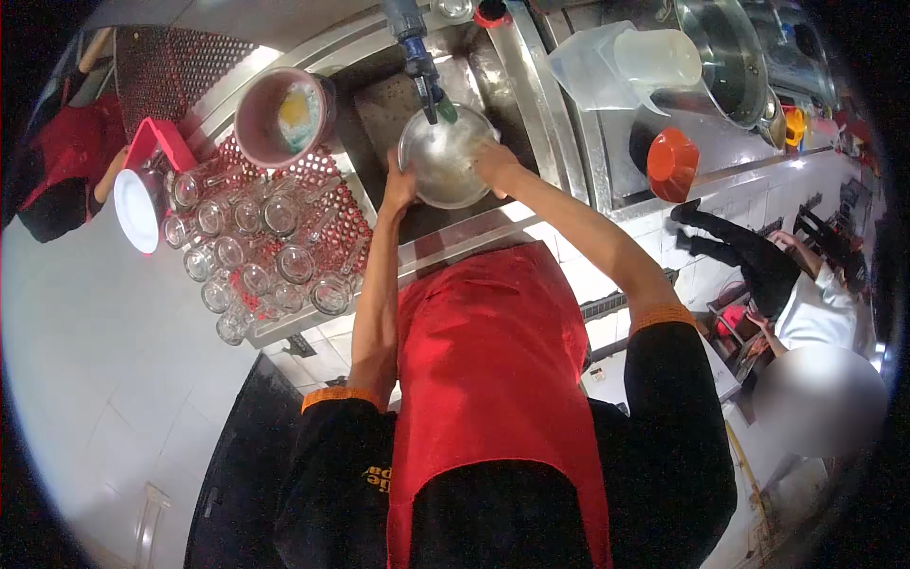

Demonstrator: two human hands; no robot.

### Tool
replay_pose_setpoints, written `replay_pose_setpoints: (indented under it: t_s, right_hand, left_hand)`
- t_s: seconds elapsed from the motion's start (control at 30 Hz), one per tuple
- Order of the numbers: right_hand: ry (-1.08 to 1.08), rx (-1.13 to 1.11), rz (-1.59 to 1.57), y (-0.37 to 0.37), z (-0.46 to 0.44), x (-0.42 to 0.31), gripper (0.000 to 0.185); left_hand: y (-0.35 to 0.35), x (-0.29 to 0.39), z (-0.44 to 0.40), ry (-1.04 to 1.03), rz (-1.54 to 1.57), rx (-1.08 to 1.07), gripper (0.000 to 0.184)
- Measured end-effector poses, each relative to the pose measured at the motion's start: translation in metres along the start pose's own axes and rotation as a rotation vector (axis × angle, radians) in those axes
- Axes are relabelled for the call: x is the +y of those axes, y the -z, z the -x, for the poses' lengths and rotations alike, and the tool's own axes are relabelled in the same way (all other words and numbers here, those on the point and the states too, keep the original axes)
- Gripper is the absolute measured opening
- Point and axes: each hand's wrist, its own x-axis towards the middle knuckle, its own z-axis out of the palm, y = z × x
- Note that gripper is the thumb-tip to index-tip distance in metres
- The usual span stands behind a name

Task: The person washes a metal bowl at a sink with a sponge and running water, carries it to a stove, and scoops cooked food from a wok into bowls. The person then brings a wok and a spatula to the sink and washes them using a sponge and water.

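Observation:
A round metal bowl (pixel 444 175) with cloudy water in it is held over the sink basin (pixel 389 95), beneath a blue tap (pixel 414 57). My left hand (pixel 401 183) grips the bowl's left side, its thumb up along the rim. On the right side, my right hand (pixel 493 166) is closed over the rim, with its fingers reaching inward; they are slightly blurred and partly hidden. A bit of green (pixel 445 110) shows at the tap's mouth, above the bowl's far rim.
Left of the sink, several glass mugs (pixel 256 278) stand on a red perforated mat (pixel 327 204), beside a pinkish tub (pixel 251 133) with a yellow-green sponge (pixel 299 112). To the right are plastic jugs (pixel 592 71), an orange bowl (pixel 673 163) and a large pot (pixel 725 66). Other people stand on both sides.

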Motion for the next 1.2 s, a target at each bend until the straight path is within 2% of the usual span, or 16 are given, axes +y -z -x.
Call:
replay_pose_setpoints:
  t_s: [0.03,0.1,0.13,0.23,0.3,0.33,0.4,0.43,0.67,0.73,0.8,0.87,0.93,1.0,1.07,1.2]
  right_hand:
    - [-0.019,-0.058,0.167,0.003,0.001,0.005,0.059]
    - [-0.126,0.511,0.287,-0.005,0.000,0.010,0.059]
    - [-0.122,0.511,0.295,-0.008,-0.005,0.008,0.059]
    - [-0.074,0.136,-0.241,0.010,-0.014,-0.025,0.055]
    - [-0.074,0.194,-0.923,0.026,-0.022,-0.042,0.052]
    - [-0.073,0.192,-0.916,0.033,-0.029,-0.045,0.052]
    - [-0.116,0.609,-1.169,0.031,-0.049,-0.051,0.051]
    - [-0.037,0.828,-1.108,0.014,-0.066,-0.053,0.051]
    - [-0.302,0.673,-0.730,0.057,-0.024,-0.027,0.039]
    - [-0.412,0.589,-0.862,0.071,-0.015,-0.011,0.038]
    - [-0.391,0.854,-0.754,0.024,-0.043,0.027,0.046]
    - [-0.408,0.778,-1.362,0.017,-0.053,0.050,0.057]
    - [-0.535,0.895,-1.447,-0.014,-0.088,0.057,0.066]
    - [-0.666,0.999,-1.677,0.009,-0.084,0.047,0.072]
    - [-0.589,0.975,-1.781,0.013,-0.079,0.043,0.069]
    - [-0.329,1.014,-1.307,0.033,-0.051,0.020,0.041]
  left_hand:
    - [0.000,-0.001,-0.001,-0.001,0.002,-0.001,0.040]
    - [-0.003,0.008,-0.003,-0.082,-0.046,0.094,0.039]
    - [-0.006,0.013,-0.005,-0.086,-0.041,0.099,0.039]
    - [-0.011,-0.006,-0.023,0.069,0.202,0.155,0.041]
    - [-0.021,-0.018,-0.029,0.198,0.298,0.134,0.054]
    - [-0.027,-0.013,-0.026,0.196,0.304,0.136,0.054]
    - [-0.038,0.038,0.000,0.460,0.497,0.179,0.063]
    - [-0.031,0.032,-0.006,0.390,0.434,0.143,0.066]
    - [-0.033,0.007,-0.049,0.380,0.416,0.119,0.056]
    - [-0.043,0.034,-0.056,0.552,0.381,0.066,0.048]
    - [-0.046,0.039,-0.058,0.514,0.277,0.129,0.046]
    - [-0.050,-0.010,-0.079,-0.357,-0.467,0.388,0.052]
    - [-0.062,0.061,-0.035,-0.143,-0.413,0.324,0.064]
    - [-0.071,0.076,-0.022,-0.576,-0.692,0.350,0.057]
    - [-0.070,0.082,-0.016,-0.630,-0.906,0.284,0.052]
    - [-0.059,0.095,-0.026,-0.530,-0.503,0.305,0.051]
